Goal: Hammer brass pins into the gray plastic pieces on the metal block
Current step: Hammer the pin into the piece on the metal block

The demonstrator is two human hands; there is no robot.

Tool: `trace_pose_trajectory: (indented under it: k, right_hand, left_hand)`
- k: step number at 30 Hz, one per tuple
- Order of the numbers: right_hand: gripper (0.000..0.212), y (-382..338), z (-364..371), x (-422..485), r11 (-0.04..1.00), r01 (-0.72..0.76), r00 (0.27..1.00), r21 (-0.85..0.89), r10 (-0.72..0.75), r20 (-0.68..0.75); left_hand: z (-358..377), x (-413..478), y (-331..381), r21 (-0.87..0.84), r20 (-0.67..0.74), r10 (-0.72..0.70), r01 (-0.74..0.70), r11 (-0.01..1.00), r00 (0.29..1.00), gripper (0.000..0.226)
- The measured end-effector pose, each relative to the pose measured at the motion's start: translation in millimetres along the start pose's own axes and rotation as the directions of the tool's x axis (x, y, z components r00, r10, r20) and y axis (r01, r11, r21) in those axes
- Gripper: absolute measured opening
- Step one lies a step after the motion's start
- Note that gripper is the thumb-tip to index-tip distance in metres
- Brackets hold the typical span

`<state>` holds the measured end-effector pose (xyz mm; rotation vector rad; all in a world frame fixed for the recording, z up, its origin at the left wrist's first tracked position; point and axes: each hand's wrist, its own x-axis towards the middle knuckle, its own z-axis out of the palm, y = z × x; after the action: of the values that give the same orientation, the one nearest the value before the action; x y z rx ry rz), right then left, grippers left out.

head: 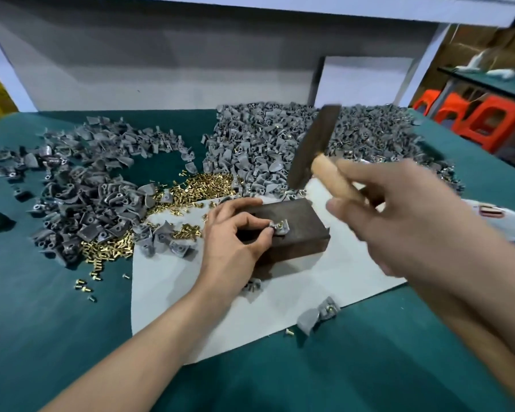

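A big flat tabletop point(57, 337) is covered with soft dark green cloth. One thin white sheet point(176, 307) lies on the cloth in the middle, a bit crooked.

There are two heaps of small gray plastic pieces, far too many to count. The bigger heap point(265, 138) is at the back on the right. The looser heap point(87, 179) spreads over the left side. The pieces are dull gray and curved like little scoops, with small holes in them.

Between the heaps lies a shiny yellow pile of tiny brass pins point(202, 185), also too many to count. A few more pins lie alone on the green cloth at the front left.

One dark brown metal block point(298, 230), shaped like a brick with flat smooth sides, sits on the white sheet.

The right hand point(405, 218) is curled around the pale wooden handle of one hammer point(312, 144) and grips it. The hammer has a long dark metal head. It is up in the air, above and behind the block, and looks blurry.

The left hand point(235, 236) rests on the near left side of the block. Its thumb and fingers pinch one gray plastic piece point(282, 231) that sits on top of the block. One small brass pin point(279, 224) stands in that piece.

Two more gray pieces lie alone: one by the sheet's front edge point(318, 315) and one just beside the left wrist point(252, 288). One pin point(289, 332) lies just past the sheet's front edge.
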<state>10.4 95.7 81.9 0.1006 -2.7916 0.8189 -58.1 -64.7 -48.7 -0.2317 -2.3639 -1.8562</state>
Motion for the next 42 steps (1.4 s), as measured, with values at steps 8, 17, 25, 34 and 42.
trace_pose_trajectory:
  k: [8, 17, 25, 34, 42]
  right_hand:
    - [0.013, -0.2, 17.4, -4.6, 0.999, -0.014, 1.000, -0.035, 0.015, 0.027]
    - [0.004, -3.6, 13.3, -2.0, 1.000, 0.009, 0.999, -0.019, -0.008, 0.043]
    - [0.005, 1.5, 23.7, -4.1, 0.998, 0.005, 0.997, -0.061, -0.001, 0.072]
    - [0.007, 10.8, 24.1, -1.8, 0.998, 0.033, 0.999, -0.057, -0.033, 0.001]
    - [0.010, 55.9, 34.0, 9.2, 0.435, -0.349, 0.929, 0.830, 0.273, 0.248]
  left_hand:
    - [0.8, 2.4, -4.3, -0.035, 0.005, 0.044, -0.044, 0.998, 0.999, 0.015]
    - [0.5, 2.2, -2.5, -0.058, 0.019, 0.049, -0.048, 0.997, 0.999, 0.014]
    - [1.1, 2.7, -4.4, -0.024, 0.003, 0.073, -0.072, 0.997, 0.997, 0.016]
    - [0.9, 3.7, -5.7, -0.008, -0.003, 0.073, -0.073, 0.997, 0.997, 0.021]
    - [2.9, -0.7, -2.3, -0.037, -0.017, 0.111, -0.111, 0.993, 0.994, 0.012]
